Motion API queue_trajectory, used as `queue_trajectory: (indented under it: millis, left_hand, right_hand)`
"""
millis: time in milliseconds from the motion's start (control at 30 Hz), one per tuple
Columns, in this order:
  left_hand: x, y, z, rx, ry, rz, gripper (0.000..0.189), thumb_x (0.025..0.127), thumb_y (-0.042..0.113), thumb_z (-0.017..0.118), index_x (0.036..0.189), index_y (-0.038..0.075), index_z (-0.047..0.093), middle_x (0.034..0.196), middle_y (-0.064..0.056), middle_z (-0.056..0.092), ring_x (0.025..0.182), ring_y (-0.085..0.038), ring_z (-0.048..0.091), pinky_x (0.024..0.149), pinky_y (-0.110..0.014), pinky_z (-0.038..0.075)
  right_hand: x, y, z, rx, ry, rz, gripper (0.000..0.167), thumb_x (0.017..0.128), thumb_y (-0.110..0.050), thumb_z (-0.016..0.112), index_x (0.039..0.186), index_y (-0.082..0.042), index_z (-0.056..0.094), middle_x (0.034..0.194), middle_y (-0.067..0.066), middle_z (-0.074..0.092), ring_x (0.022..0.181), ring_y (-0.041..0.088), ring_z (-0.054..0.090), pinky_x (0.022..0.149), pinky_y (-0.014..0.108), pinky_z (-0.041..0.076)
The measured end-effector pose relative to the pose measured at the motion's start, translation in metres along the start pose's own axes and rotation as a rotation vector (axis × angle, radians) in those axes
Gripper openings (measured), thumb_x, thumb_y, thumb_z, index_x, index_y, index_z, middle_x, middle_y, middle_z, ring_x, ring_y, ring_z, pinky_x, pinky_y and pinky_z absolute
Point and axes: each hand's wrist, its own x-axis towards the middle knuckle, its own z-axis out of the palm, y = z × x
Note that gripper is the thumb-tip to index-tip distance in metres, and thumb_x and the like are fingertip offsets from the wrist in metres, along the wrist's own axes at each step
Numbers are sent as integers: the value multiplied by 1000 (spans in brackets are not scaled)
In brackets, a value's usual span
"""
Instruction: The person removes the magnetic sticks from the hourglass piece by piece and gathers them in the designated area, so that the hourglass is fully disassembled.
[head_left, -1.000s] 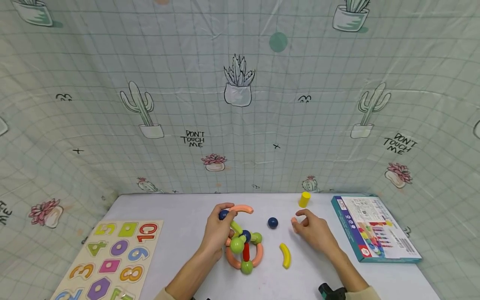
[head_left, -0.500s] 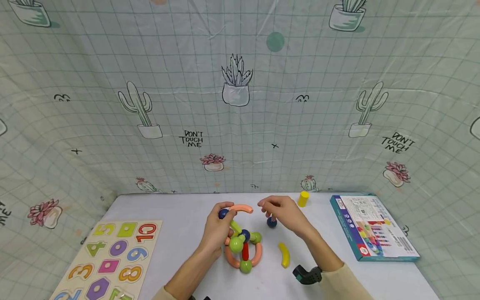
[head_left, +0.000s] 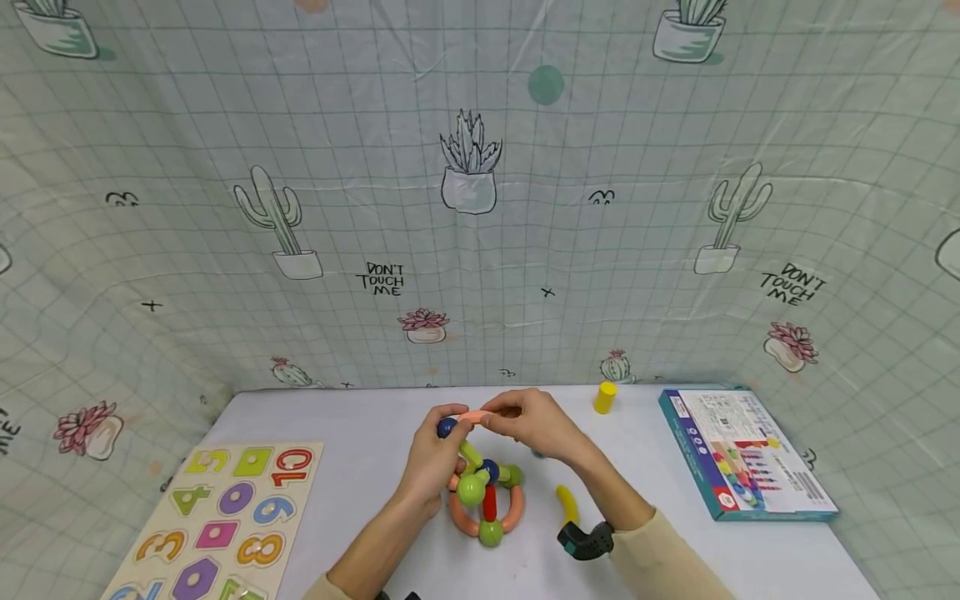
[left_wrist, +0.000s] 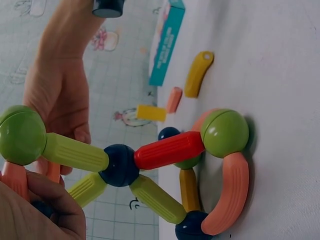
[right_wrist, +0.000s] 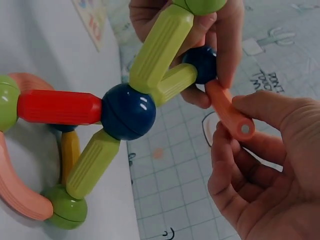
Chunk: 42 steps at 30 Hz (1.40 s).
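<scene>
A magnetic ball-and-rod structure [right_wrist: 129,111] rises from the table, built of green and dark blue balls with lime, red, yellow and orange rods. My left hand [head_left: 429,467] grips its upper part near a dark blue ball [right_wrist: 200,65]. From that ball an orange curved rod [right_wrist: 227,112] sticks out, its free end showing a small round metal spot. Thumb and fingers of my right hand [head_left: 536,423] pinch this rod near the free end. Lower down, a red rod [left_wrist: 170,150] joins the central blue ball to a green ball [left_wrist: 225,134] on the orange ring at the base.
A yellow curved rod [head_left: 566,502] lies right of the structure, partly behind the right wrist's camera. Farther back stands a yellow cylinder [head_left: 605,398]. A toy box [head_left: 750,454] lies at right, a number puzzle board [head_left: 225,517] at left. My right hand mostly hides a loose blue ball.
My right hand has come leftward from beside the loose blue ball, over it, and now pinches the orange curved rod. The left hand and the structure have stayed nearly still.
</scene>
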Motion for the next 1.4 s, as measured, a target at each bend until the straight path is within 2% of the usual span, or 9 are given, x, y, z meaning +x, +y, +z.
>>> queue_trajectory:
  millis: [133,367,533,867,1133,1400]
  left_hand:
    - [0,0,0,5,-16,-3,35,104,26,55,136,12,52,112,-10,61,58,-13,47,43,-18,36]
    - [-1,0,0,3,-14,-11,36,104,25,56,137,12,51,99,-9,58,56,-11,46,43,-17,35]
    - [-1,0,-1,-3,-13,-1,37,104,24,56,137,11,51,93,-8,56,56,-11,47,43,-17,36]
    - [-3,-1,0,-8,-8,8,34,105,22,54,137,11,51,115,-11,61,56,-12,46,42,-17,36]
    - [-3,0,0,-6,-4,5,37,105,25,54,140,13,49,122,-12,61,56,-11,46,42,-17,36]
    - [-8,1,0,3,14,0,40,105,25,54,144,15,49,125,-13,59,54,-12,46,43,-19,38]
  right_hand:
    - [-1,-1,3,-40,32,-12,16,94,-32,72,104,-20,75,91,-8,71,79,13,64,71,31,55]
    - [0,-2,8,-112,94,-61,15,92,-32,74,100,-20,75,85,-9,65,74,12,59,64,27,51]
    - [0,-2,11,-120,138,-82,17,92,-31,74,101,-16,76,86,-7,63,74,12,57,62,26,49]
    - [-1,-2,13,-120,167,-76,16,92,-29,74,100,-16,76,87,-7,62,74,13,55,60,26,47]
    - [2,-1,17,-123,200,-51,14,91,-26,75,100,-16,76,88,-7,62,75,13,56,61,27,48]
    - [2,7,6,-112,355,0,16,93,-26,74,101,-12,75,87,-1,63,68,17,54,59,30,46]
